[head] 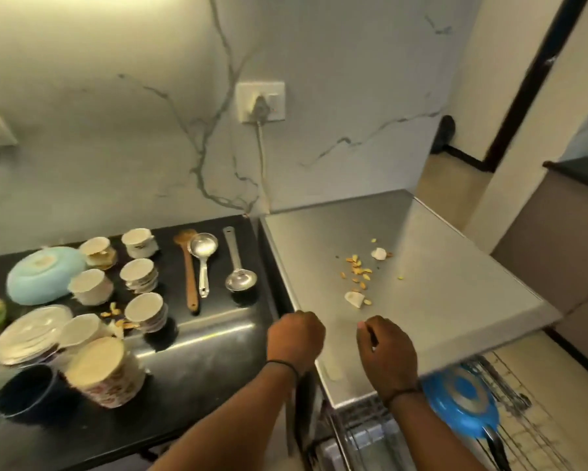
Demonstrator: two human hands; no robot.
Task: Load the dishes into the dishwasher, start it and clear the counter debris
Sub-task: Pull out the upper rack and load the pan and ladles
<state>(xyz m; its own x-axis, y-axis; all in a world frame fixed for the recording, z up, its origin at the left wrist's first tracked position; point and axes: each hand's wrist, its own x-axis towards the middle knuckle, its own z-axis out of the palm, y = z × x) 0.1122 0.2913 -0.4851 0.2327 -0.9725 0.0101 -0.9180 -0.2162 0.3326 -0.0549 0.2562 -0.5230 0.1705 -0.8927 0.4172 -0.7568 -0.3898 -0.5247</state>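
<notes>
Both hands hover at near edge of steel top, dishes unloaded, debris unswept.

Left hand [296, 336] and right hand [386, 348] loosely curled, holding nothing. Cups [139, 277], ladle [240, 266] and spoons sit left on black counter [201, 362]; blue pan [462, 401] in rack [510, 396] near right. Risk: sweeping debris [357, 268] could drop it into the open rack; reaching left may knock stacked cups.
</notes>
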